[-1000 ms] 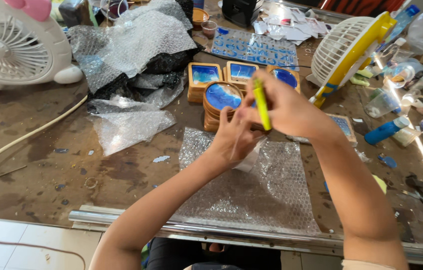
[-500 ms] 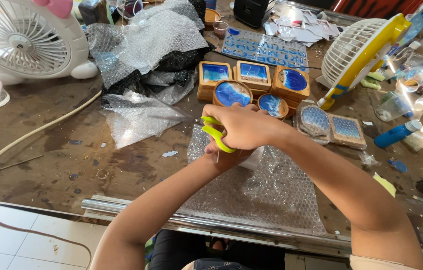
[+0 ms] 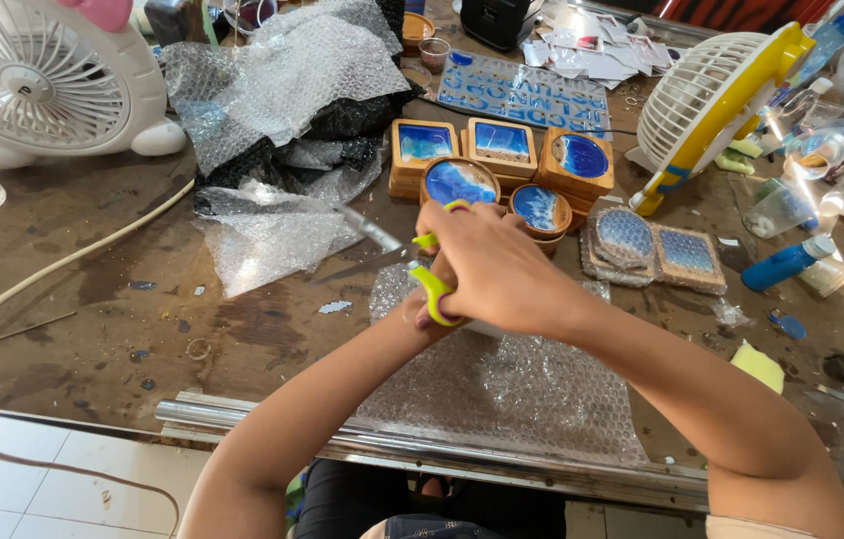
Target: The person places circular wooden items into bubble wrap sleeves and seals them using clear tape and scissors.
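My right hand (image 3: 497, 268) grips yellow-green handled scissors (image 3: 412, 262). Their metal blades are spread apart and point left, over the brown table. My left hand (image 3: 420, 311) lies under the right one and is mostly hidden; I cannot tell whether it holds anything. Both hands hover over the far edge of a flat bubble wrap sheet (image 3: 512, 389). Just beyond them stand several wooden coasters with blue resin tops (image 3: 502, 150).
To the right lie two coasters wrapped in bubble wrap (image 3: 656, 245). A crumpled bubble wrap pile (image 3: 282, 80) and a loose piece (image 3: 272, 235) are at the left. A white fan (image 3: 43, 80), a yellow-white fan (image 3: 711, 100), a blue bottle (image 3: 786, 265) and a cable (image 3: 63, 265) surround them.
The scissors went from upright to level, blades now spread and pointing left. Both hands stayed together above the bubble wrap sheet, shifting slightly toward me.
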